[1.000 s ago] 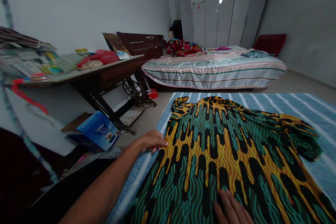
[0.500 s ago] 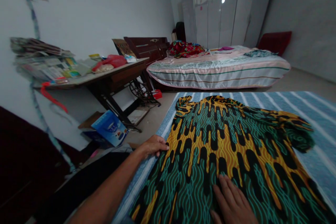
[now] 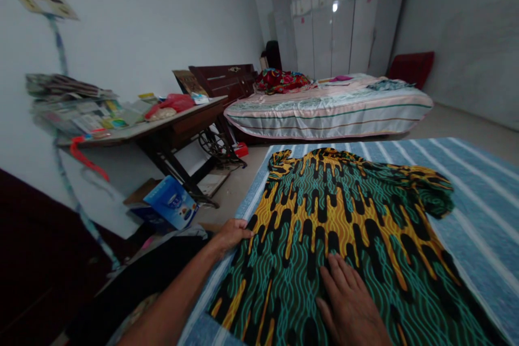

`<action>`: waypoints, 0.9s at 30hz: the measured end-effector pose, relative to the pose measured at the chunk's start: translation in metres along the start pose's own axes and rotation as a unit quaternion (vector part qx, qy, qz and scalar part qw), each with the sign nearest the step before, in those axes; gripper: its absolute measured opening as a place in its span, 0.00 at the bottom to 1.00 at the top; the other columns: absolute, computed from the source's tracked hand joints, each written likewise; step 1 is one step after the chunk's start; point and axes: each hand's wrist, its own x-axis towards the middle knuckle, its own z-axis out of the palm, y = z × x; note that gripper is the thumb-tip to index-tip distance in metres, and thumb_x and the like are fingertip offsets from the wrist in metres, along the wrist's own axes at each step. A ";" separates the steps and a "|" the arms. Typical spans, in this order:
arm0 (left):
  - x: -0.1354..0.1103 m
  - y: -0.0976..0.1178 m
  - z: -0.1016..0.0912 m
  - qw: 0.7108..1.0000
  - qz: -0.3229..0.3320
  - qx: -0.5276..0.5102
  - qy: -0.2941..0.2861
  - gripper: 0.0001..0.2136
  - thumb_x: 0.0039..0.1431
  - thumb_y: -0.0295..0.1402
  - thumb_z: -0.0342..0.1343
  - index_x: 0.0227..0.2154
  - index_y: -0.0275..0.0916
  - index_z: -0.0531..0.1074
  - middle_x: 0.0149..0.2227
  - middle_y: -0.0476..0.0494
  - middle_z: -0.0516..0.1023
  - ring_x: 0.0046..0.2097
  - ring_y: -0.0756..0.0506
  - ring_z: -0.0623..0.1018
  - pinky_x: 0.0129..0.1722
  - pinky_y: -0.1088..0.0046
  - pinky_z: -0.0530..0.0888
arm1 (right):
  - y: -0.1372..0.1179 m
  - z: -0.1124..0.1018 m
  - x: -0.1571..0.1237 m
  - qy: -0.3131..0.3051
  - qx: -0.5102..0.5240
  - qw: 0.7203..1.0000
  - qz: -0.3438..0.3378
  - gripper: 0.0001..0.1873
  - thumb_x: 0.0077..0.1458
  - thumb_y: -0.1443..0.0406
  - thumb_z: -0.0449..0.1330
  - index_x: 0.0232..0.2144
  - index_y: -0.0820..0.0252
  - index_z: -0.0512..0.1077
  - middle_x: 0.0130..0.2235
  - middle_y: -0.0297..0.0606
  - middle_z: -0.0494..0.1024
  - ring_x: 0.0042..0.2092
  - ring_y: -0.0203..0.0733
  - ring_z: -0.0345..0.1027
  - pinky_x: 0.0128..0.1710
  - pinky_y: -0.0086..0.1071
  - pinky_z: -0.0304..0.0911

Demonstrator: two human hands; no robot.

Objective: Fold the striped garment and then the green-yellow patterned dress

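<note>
A patterned shirt [image 3: 284, 259] in green, yellow and black lies spread out on a blue-and-white striped sheet [image 3: 486, 227]. Its far right sleeve is bunched up, and a smaller bunched part lies at the far left. My left hand [image 3: 232, 235] is at the shirt's left edge, thumb and fingers closed on the fabric there. Flat on the middle of the shirt, with the fingers extended, rests my right hand [image 3: 351, 297]. Part of the hem shows at the lower left; the near right part runs out of view.
To the left stands an old sewing machine table [image 3: 178, 121] loaded with papers, boxes and a red plastic bag [image 3: 176, 104]. Below it is a blue carton [image 3: 172, 203]. A bed [image 3: 324, 119] is beyond, with a wardrobe [image 3: 324, 38] behind and a red chair back [image 3: 411, 69].
My view has tilted up slightly and shifted, so more of the shirt's lower left hem shows. Both hands keep about the same places on the fabric.
</note>
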 end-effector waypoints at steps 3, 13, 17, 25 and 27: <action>-0.008 -0.002 -0.002 1.000 -0.007 -0.007 -0.024 0.20 0.33 0.50 0.60 0.20 0.39 0.62 0.15 0.57 0.61 0.17 0.54 0.60 0.17 0.78 0.52 | -0.001 -0.005 0.003 -0.010 0.001 1.000 0.003 0.23 0.58 0.57 0.53 0.53 0.61 0.69 0.60 0.47 0.62 0.62 0.56 0.52 0.57 0.49 0.54; -0.032 -0.018 -0.012 0.998 -0.022 0.011 -0.055 0.25 0.27 0.55 0.61 0.13 0.40 0.57 0.10 0.59 0.54 0.13 0.57 0.53 0.14 0.78 0.48 | -0.006 -0.016 0.010 -0.040 0.020 0.999 0.025 0.25 0.58 0.57 0.53 0.54 0.62 0.68 0.61 0.48 0.60 0.62 0.56 0.51 0.58 0.48 0.53; -0.048 -0.019 -0.013 0.997 -0.025 0.014 -0.067 0.25 0.32 0.58 0.59 0.15 0.39 0.60 0.11 0.56 0.58 0.13 0.56 0.56 0.14 0.78 0.49 | -0.009 -0.021 0.012 -0.045 0.034 0.997 0.051 0.26 0.58 0.53 0.53 0.54 0.61 0.69 0.61 0.47 0.61 0.62 0.55 0.51 0.59 0.47 0.53; -0.060 -0.038 -0.019 0.991 -0.042 0.047 -0.115 0.23 0.26 0.51 0.61 0.14 0.39 0.59 0.12 0.55 0.61 0.14 0.56 0.55 0.14 0.78 0.50 | -0.012 -0.020 0.015 -0.036 0.034 0.998 0.048 0.26 0.58 0.52 0.53 0.53 0.60 0.70 0.60 0.46 0.62 0.62 0.56 0.53 0.58 0.47 0.55; -0.059 -0.042 -0.020 0.993 -0.044 0.052 -0.094 0.24 0.26 0.53 0.60 0.14 0.40 0.56 0.12 0.56 0.59 0.13 0.55 0.56 0.14 0.78 0.51 | -0.012 -0.017 0.015 -0.026 0.021 0.999 0.039 0.27 0.58 0.51 0.53 0.52 0.61 0.70 0.60 0.47 0.62 0.61 0.56 0.54 0.57 0.47 0.56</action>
